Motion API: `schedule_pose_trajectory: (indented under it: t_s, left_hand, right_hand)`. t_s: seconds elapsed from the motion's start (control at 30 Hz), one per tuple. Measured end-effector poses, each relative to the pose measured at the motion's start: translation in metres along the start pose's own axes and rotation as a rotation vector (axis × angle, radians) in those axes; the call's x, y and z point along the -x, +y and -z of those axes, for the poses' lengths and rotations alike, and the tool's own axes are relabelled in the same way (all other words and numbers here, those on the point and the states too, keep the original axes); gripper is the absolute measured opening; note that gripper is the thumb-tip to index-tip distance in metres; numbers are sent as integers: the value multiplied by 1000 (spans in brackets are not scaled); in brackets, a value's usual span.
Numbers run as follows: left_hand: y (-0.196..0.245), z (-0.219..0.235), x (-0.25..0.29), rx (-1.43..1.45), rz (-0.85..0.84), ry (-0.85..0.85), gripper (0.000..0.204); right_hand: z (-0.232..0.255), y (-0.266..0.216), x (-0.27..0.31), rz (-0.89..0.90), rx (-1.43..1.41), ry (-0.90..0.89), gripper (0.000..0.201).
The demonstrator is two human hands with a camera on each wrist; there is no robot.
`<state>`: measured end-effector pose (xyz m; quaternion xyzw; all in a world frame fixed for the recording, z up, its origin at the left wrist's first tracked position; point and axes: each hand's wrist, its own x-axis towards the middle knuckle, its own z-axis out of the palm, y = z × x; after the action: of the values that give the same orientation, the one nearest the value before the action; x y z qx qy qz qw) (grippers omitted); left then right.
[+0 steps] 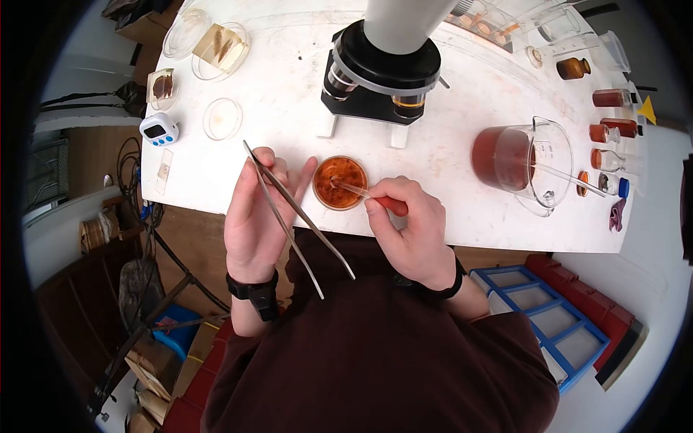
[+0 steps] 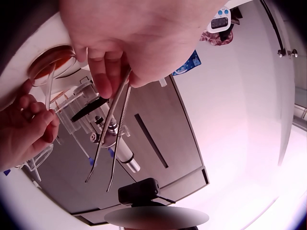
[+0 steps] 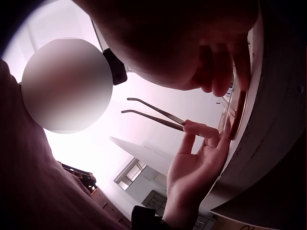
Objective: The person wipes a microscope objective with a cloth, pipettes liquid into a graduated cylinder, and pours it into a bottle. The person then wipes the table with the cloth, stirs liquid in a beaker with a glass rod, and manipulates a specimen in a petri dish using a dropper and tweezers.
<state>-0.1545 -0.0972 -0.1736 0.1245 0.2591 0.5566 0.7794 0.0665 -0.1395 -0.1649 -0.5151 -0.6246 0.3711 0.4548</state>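
Note:
My left hand (image 1: 254,220) pinches a pair of long metal tweezers (image 1: 289,198) near their joined end, between thumb and fingers. Their two bent tips point back toward my body, spread apart with nothing between them, as the left wrist view also shows. Between my hands, near the table's front edge, sits a petri dish (image 1: 340,208) of orange-brown liquid. The fingertips of my left hand are right at its left rim. With my right hand (image 1: 417,232) I pinch a dropper (image 1: 392,205) by its red rubber bulb; its clear tube (image 2: 49,88) reaches down into the dish.
A microscope (image 1: 390,79) stands behind the dish. To the right is a beaker (image 1: 498,159) of reddish liquid with a rod in it, then several small bottles (image 1: 574,68). Clear dishes (image 1: 222,118) and a white timer (image 1: 158,130) lie at left.

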Motion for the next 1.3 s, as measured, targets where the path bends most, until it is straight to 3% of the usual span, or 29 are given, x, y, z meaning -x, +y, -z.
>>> schedule_pose_trajectory:
  t_s: [0.27, 0.37, 1.07, 1.13, 1.3]
  left_hand:
    - [0, -1, -1, -30, 8, -17, 21]
    - [1, 9, -2, 4, 31, -125, 22]
    - [2, 7, -2, -6, 26, -121, 21]
    - [1, -2, 0, -19, 14, -14, 22]
    - [1, 1, -1, -22, 13, -41, 22]
  right_hand:
    - [-4, 2, 1, -11, -25, 18, 19]
    - [-6, 4, 1, -4, -56, 50, 20]
    - [8, -1, 3, 134, 162, 49, 22]
    - [5, 0, 3, 154, 180, 56, 23]
    - [6, -8, 2, 86, 187, 48, 23]
